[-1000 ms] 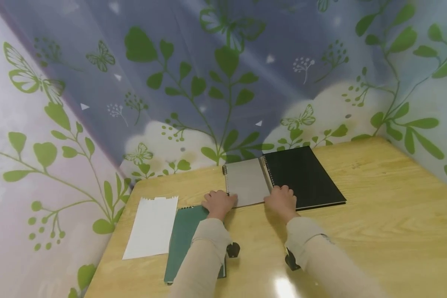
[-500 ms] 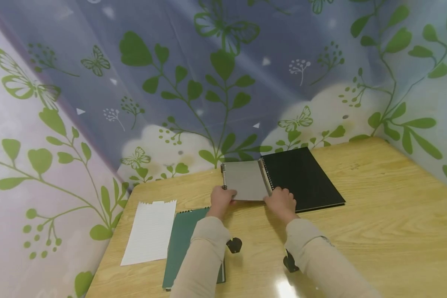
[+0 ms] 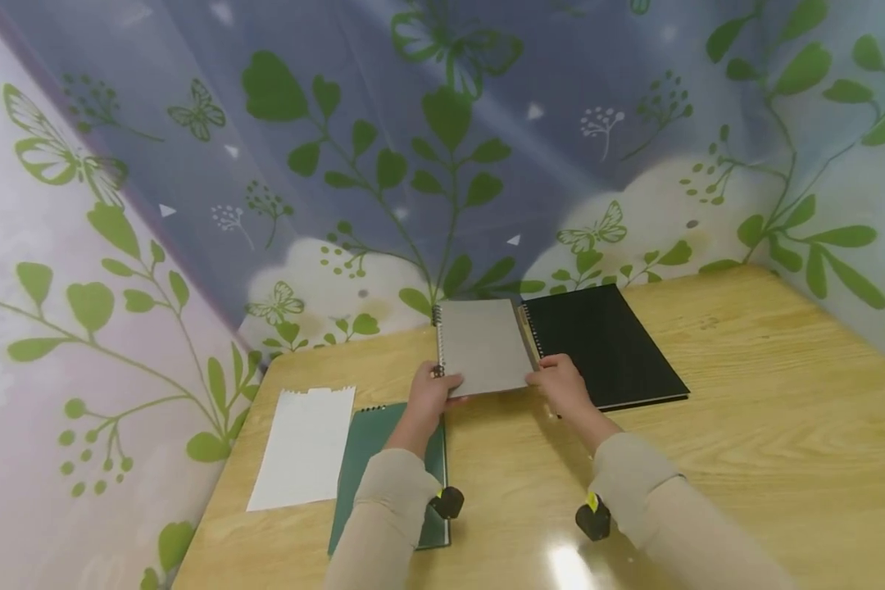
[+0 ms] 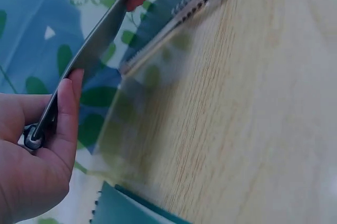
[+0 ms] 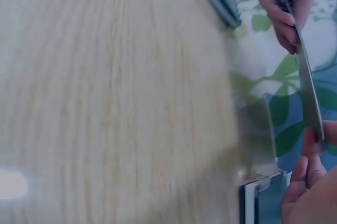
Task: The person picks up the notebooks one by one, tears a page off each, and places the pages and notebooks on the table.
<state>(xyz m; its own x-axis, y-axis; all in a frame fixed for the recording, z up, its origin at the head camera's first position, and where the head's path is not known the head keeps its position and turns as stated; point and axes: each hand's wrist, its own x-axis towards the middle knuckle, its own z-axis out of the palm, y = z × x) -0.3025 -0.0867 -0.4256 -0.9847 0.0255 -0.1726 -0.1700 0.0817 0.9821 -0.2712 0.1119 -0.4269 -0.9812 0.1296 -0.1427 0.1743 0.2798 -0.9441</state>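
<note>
A grey spiral-bound notebook (image 3: pixel 483 344) is raised above the table's back part, its coil on the left. My left hand (image 3: pixel 429 393) grips its lower left corner, thumb on top and fingers beneath. At the lower right corner, my right hand (image 3: pixel 564 387) pinches the edge. Seen edge-on in the left wrist view, the notebook (image 4: pixel 97 42) is thin and clear of the wood, with my left hand (image 4: pixel 42 155) around its coil end. In the right wrist view, the fingers of my right hand (image 5: pixel 310 176) hold the opposite edge.
A large black spiral notebook (image 3: pixel 605 348) lies just right of the grey one. To the left are a green spiral notebook (image 3: pixel 372 447), partly under my left arm, and a torn lined sheet (image 3: pixel 302 451). A patterned curtain (image 3: pixel 369 164) hangs behind the wooden table (image 3: pixel 767 426).
The grey notebook has come up off the table, its near edge lifted first. My left hand went from lying over its corner to gripping it; my right hand rose with it.
</note>
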